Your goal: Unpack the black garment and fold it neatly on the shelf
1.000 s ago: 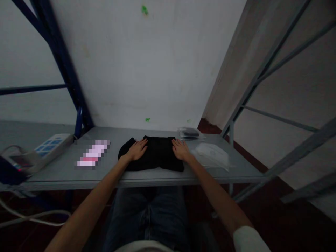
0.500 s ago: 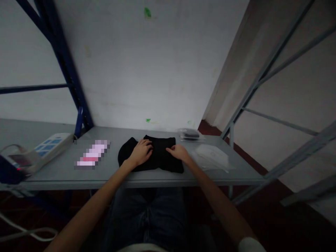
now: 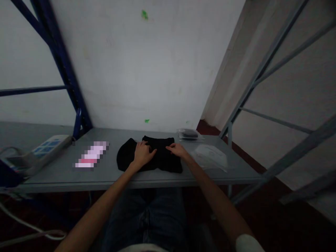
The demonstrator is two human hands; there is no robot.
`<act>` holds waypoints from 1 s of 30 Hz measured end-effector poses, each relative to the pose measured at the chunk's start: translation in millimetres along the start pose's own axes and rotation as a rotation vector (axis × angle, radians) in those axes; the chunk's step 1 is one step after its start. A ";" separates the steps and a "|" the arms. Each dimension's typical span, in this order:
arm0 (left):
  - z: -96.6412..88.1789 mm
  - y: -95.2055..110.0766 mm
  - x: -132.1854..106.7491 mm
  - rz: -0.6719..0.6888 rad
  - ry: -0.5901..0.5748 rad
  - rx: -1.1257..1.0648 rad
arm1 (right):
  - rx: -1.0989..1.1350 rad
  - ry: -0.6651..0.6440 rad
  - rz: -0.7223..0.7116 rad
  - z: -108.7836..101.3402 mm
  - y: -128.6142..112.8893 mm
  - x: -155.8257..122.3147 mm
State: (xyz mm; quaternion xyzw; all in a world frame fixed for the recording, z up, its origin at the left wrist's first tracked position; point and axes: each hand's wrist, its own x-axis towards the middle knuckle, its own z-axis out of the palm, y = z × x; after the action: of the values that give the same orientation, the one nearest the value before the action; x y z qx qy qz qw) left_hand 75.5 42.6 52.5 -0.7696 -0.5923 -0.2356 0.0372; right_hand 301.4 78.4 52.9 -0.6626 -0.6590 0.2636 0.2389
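Moved: both hands, inward since a second ago.
Left hand [image 3: 143,154]: unclenched, flat, pinning black garment [image 3: 164,163], I judge.
Right hand [image 3: 178,150]: touching it; grip unclear.
Black garment: table [image 3: 105,172] centre.

A mosaic blur covers the patch [image 3: 90,158] left of the cloth [image 3: 165,163], so what lies there cannot be named. The left hand [image 3: 143,154] and right hand [image 3: 178,149] hide the cloth's middle, and it is too dim to tell whether their fingers pinch it. The packet [image 3: 188,134] by the wall is too small to make out. The left edge cuts off a dark blue object [image 3: 5,173].
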 end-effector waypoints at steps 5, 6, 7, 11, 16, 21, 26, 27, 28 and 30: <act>-4.2 8.1 12.0 -0.042 0.029 -0.169 | 0.031 0.054 0.013 -18.3 -0.5 -4.1; -4.7 11.8 14.2 -0.045 0.043 -0.202 | 0.030 0.072 0.013 -23.9 1.2 -5.1; -4.6 16.2 16.0 -0.041 0.057 -0.225 | 0.024 0.090 0.015 -29.2 3.6 -6.3; 3.1 35.0 17.2 -0.023 0.046 -0.196 | -0.058 0.124 0.036 -39.9 15.6 -13.7; 17.9 43.2 7.3 -0.079 -0.034 -0.118 | -0.204 0.135 0.036 -32.4 24.9 -27.0; 12.3 29.4 0.5 -0.085 0.058 -0.090 | -0.297 0.174 -0.004 -30.7 18.6 -30.4; -6.0 5.6 -1.7 -0.102 0.100 -0.052 | -0.211 0.143 -0.043 -34.1 0.0 -22.6; -9.7 0.2 -2.3 -0.105 0.098 -0.049 | -0.186 0.134 -0.061 -33.3 -6.2 -20.4; -13.3 -5.4 -2.8 -0.107 0.090 -0.048 | -0.151 0.117 -0.088 -31.7 -13.5 -18.2; -20.0 -16.9 -3.9 -0.115 0.072 -0.048 | -0.067 0.069 -0.153 -26.0 -31.2 -14.4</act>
State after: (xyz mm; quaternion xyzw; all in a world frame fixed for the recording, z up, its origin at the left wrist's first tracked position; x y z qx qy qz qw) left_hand 52.7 37.4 64.9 -0.7259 -0.6280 -0.2792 0.0265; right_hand 295.5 65.4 93.5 -0.6267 -0.7075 0.1994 0.2587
